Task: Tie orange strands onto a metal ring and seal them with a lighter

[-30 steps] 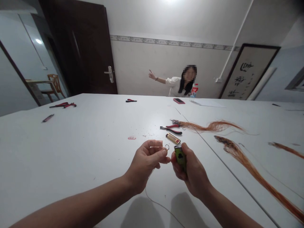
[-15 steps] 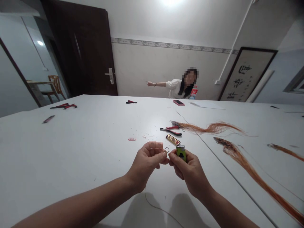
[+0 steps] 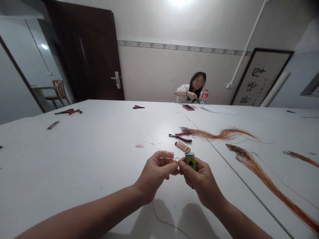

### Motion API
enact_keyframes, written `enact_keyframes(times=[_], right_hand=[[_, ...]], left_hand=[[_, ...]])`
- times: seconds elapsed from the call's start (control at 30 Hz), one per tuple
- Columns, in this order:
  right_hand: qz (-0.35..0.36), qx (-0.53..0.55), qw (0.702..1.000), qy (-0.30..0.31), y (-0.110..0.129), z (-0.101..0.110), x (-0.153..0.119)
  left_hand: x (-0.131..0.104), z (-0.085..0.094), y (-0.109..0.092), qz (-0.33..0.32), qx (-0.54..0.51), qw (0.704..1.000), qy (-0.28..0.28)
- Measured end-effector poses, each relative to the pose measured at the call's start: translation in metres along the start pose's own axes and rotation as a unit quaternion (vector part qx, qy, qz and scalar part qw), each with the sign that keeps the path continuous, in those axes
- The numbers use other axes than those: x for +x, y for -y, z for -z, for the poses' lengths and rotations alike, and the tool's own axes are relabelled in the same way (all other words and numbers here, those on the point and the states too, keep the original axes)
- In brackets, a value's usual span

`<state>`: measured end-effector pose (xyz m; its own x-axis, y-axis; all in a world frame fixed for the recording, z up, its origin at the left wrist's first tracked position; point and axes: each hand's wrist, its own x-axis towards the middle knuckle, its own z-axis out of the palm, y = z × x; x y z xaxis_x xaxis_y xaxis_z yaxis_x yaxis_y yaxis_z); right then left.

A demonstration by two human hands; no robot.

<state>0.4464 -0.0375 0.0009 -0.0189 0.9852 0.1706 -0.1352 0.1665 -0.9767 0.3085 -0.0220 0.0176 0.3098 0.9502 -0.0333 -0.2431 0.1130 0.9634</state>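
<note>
My left hand (image 3: 156,172) pinches a thin wire whose end is bent into a small loop (image 3: 176,159); the rest of the wire (image 3: 161,219) trails down toward me over the white table (image 3: 99,156). My right hand (image 3: 199,181) grips a green lighter (image 3: 190,159) upright, its metal top just right of the loop. The thumb and fingertips of both hands touch at the loop.
Beyond my hands lie a small gold-red bar (image 3: 182,146), red-handled pliers (image 3: 179,136) and several orange hair strands (image 3: 224,133) to the right. More pliers (image 3: 68,111) (image 3: 138,107) and a phone (image 3: 188,107) lie farther off. A person (image 3: 191,91) sits across the table.
My hands have closed together, the lighter's top now right beside the wire loop. The person across the table lowered the outstretched arm and now bends over their own work.
</note>
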Motion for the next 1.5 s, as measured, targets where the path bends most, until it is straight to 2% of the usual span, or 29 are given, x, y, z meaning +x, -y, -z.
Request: enact_keyframes(times=[0.17,0.33,0.43,0.5,0.57,0.63,0.83,1.03,1.17,1.3,1.37,1.43,1.5], right_hand=[[0.001,-0.007,1.000,-0.006,-0.002,0.001,0.002],[-0.021,-0.017,0.999,-0.042,0.000,0.003,0.004],[-0.037,-0.080,0.996,-0.033,-0.001,0.007,0.009],[0.006,-0.217,0.976,-0.009,-0.006,0.010,0.014],[0.065,-0.359,0.931,0.017,-0.012,0.013,0.017],[0.096,-0.437,0.893,0.042,-0.019,0.015,0.018],[0.101,-0.497,0.857,0.088,-0.030,0.014,0.014],[0.093,-0.524,0.842,0.090,-0.030,0.013,0.013],[0.096,-0.519,0.846,0.073,-0.027,0.011,0.013],[0.113,-0.477,0.870,0.057,-0.018,0.009,0.010],[0.105,-0.384,0.916,0.056,-0.012,0.008,0.009],[0.074,-0.227,0.969,0.061,-0.006,0.005,0.006],[0.037,-0.076,0.995,0.061,-0.002,0.003,0.004]], left_hand=[[0.000,0.000,0.001,0.004,0.003,1.000,0.000],[-0.002,0.000,-0.002,0.013,0.011,1.000,-0.015],[-0.002,-0.002,-0.005,0.018,0.011,0.999,-0.024],[-0.002,-0.002,-0.006,0.016,0.009,1.000,-0.023],[-0.002,-0.003,-0.006,0.011,0.007,1.000,-0.016],[-0.002,-0.002,-0.005,0.007,0.010,1.000,-0.015],[-0.002,-0.001,-0.004,0.000,-0.007,1.000,-0.012],[-0.002,-0.001,-0.005,0.000,-0.032,0.999,-0.008],[-0.003,-0.001,-0.005,-0.004,-0.046,0.999,0.004],[-0.004,-0.001,-0.005,-0.010,-0.041,0.999,0.002],[-0.003,-0.001,-0.004,-0.014,-0.041,0.999,-0.001],[-0.001,0.000,-0.002,-0.021,-0.043,0.999,-0.004],[0.000,0.000,-0.001,-0.033,-0.039,0.999,-0.005]])
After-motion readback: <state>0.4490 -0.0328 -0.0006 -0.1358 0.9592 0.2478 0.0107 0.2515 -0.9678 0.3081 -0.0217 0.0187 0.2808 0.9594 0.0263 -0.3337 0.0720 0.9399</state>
